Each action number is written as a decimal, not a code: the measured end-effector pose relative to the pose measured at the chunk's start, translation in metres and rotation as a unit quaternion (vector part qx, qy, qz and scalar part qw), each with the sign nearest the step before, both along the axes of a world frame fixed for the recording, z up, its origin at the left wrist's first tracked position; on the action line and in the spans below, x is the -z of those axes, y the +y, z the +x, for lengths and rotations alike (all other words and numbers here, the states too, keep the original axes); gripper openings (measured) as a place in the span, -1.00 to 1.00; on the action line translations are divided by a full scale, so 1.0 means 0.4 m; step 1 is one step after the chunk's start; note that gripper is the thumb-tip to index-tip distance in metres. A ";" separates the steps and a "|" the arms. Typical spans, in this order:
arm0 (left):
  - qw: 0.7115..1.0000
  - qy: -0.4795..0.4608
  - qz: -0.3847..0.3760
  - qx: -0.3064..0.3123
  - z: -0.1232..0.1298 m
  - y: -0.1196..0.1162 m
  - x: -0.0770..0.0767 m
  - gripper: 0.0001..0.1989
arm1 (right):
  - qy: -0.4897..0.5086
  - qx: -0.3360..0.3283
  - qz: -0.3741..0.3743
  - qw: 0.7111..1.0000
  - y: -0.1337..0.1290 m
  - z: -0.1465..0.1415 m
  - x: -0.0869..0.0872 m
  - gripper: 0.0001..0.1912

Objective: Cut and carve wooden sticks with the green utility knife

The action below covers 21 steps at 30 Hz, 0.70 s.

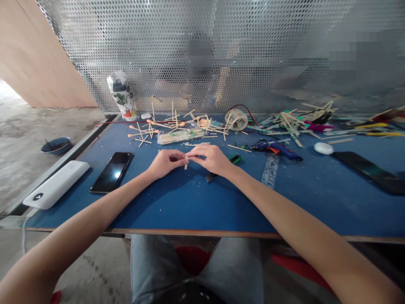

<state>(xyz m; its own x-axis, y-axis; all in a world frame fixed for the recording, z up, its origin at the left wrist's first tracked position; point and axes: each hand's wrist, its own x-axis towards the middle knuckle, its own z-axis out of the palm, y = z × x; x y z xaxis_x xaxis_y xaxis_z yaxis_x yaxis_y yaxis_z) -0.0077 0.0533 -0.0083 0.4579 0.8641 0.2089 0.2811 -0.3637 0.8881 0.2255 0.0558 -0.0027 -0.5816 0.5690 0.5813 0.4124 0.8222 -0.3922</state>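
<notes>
My left hand (166, 163) and my right hand (210, 158) meet over the middle of the blue table. Both are closed in a pinch on a short wooden stick (186, 166), whose lower end points down toward the tabletop. Fingers hide its upper part. Beneath my right wrist lies a green and black utility knife (236, 159), partly covered. A clear bag of wooden sticks (182, 136) rests just beyond my hands. Around it stand small stick frames, some with orange tips (152, 122). One loose stick (239, 148) lies to the right of my right hand.
A blue glue gun (281, 150) and a clear stencil ruler (270, 171) lie right. At left are a white power bank (58, 184) and a phone (112, 172); another dark phone (368, 171) lies far right. A perforated metal panel (152, 55) rises behind the table.
</notes>
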 end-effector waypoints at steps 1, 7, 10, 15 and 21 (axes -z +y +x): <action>1.000 0.003 0.000 0.003 0.000 -0.002 -0.003 -0.72 | 0.004 -0.003 0.000 1.000 0.001 -0.001 0.002 -0.77; 1.000 0.019 -0.001 0.012 -0.006 -0.010 -0.016 -0.73 | 0.003 -0.005 -0.001 1.000 -0.006 -0.008 0.003 -0.78; 1.000 0.017 -0.001 0.013 -0.007 -0.008 -0.014 -0.72 | -0.009 0.008 -0.003 1.000 -0.013 -0.009 -0.005 -0.78; 1.000 0.017 0.001 0.011 -0.005 -0.007 -0.011 -0.73 | -0.017 0.027 -0.004 0.999 -0.016 -0.006 -0.011 -0.74; 1.000 0.025 0.005 0.001 -0.002 -0.009 -0.009 -0.73 | -0.021 0.007 -0.002 1.000 -0.012 -0.005 -0.008 -0.77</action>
<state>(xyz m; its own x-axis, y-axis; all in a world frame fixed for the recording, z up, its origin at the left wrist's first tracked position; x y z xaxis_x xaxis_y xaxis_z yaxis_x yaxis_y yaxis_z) -0.0085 0.0498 -0.0045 0.4705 0.8608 0.1942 0.3241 -0.3733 0.8692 0.2237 0.0510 0.0006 -0.5974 0.5801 0.5537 0.4403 0.8143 -0.3782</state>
